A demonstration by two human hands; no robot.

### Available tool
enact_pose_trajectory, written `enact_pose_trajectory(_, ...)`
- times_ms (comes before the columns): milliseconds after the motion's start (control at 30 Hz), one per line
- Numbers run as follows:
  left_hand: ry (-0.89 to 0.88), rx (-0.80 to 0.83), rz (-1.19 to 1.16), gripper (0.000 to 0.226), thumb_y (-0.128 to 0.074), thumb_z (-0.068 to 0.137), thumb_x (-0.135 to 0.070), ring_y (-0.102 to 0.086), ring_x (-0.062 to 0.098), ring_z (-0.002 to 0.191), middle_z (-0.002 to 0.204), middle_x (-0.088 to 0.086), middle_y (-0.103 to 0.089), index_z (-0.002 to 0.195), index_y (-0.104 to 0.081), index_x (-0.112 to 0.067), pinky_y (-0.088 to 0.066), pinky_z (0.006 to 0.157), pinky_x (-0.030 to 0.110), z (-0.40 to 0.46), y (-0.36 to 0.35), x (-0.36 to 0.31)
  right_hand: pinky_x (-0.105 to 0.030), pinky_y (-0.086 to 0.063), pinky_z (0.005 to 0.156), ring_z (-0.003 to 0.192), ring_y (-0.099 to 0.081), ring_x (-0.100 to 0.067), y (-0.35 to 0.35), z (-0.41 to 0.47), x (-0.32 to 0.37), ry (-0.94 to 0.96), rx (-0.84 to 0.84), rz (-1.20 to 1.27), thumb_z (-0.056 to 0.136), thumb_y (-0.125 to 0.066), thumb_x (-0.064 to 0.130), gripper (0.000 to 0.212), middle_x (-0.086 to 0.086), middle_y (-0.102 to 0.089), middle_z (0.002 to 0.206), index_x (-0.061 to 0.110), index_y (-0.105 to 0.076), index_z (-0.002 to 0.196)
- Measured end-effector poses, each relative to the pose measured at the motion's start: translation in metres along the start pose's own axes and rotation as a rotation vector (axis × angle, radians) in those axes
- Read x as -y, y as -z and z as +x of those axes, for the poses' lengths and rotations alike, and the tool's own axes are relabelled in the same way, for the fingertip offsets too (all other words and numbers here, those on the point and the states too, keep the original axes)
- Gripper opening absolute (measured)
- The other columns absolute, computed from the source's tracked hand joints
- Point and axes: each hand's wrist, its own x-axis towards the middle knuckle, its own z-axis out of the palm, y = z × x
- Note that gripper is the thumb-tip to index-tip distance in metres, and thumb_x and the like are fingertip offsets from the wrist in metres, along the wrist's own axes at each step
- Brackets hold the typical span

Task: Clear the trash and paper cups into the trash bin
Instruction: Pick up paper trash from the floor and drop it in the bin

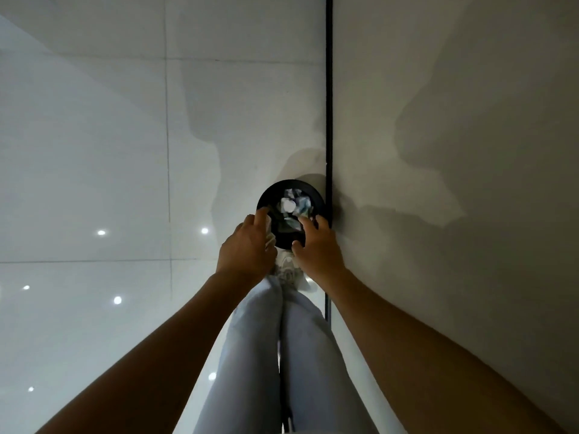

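Observation:
A round black trash bin (pixel 316 195) stands on the floor against the wall, straight below me. Crumpled paper and a white cup-like piece (pixel 289 204) lie inside it. My left hand (pixel 247 245) hovers over the bin's left rim and grips a pale paper cup (pixel 269 233) that shows under its fingers. My right hand (pixel 316 245) is over the bin's near right rim, and its fingertips pinch a greenish scrap (pixel 303 216) above the opening.
A glossy white tiled floor (pixel 94 183) with ceiling-light reflections spreads to the left. A beige wall (pixel 454 151) with a black skirting strip (pixel 329 89) runs along the right. My legs in light trousers (pixel 282 355) and white shoes (pixel 289 270) are just before the bin.

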Motion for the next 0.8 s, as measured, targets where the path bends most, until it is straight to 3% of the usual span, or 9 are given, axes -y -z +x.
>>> enact_pose_trajectory(200,-0.010,0.091,0.029,0.067,-0.061,0.089,-0.026,-0.056,0.027,0.110,0.131,0.011,-0.050,0.143,-0.023,-0.018,-0.053,0.083,0.036,0.048,-0.039,-0.029,-0.044,-0.039,0.109,0.141,-0.028,-0.029,0.012,-0.006,-0.028,-0.057,-0.004,0.025,0.096,-0.053,0.029,0.057,-0.008,-0.019,0.157,0.026,-0.029,0.148)
enact_pose_trajectory(367,0.044,0.258,0.020,0.087,-0.063,0.088,-0.034,-0.041,0.032,0.130,0.151,0.012,-0.029,0.151,-0.004,-0.024,-0.046,0.099,0.044,0.067,-0.061,-0.031,-0.041,-0.043,0.106,0.137,-0.034,-0.026,0.020,-0.004,-0.038,-0.041,0.002,-0.004,0.095,-0.054,0.031,0.057,-0.007,-0.024,0.155,0.026,-0.030,0.147)
enact_pose_trajectory(600,0.017,0.101,0.052,0.053,-0.042,0.098,-0.039,-0.041,0.023,0.130,0.144,0.005,-0.041,0.145,-0.028,-0.018,-0.037,0.106,0.037,0.016,-0.025,-0.019,-0.037,-0.039,0.107,0.136,-0.034,-0.027,0.035,-0.020,-0.001,0.101,0.065,-0.199,0.096,-0.052,0.026,0.054,-0.009,-0.029,0.152,0.020,-0.033,0.147)
enact_pose_trajectory(800,0.130,0.028,0.102,0.048,-0.038,0.099,-0.041,-0.043,0.022,0.128,0.138,0.004,-0.048,0.140,-0.036,-0.016,-0.033,0.107,0.033,-0.070,0.023,0.006,-0.041,-0.036,0.109,0.139,-0.029,-0.030,0.047,-0.066,0.073,0.342,0.175,-0.467,0.099,-0.046,0.028,0.051,-0.010,-0.029,0.153,0.020,-0.032,0.147)
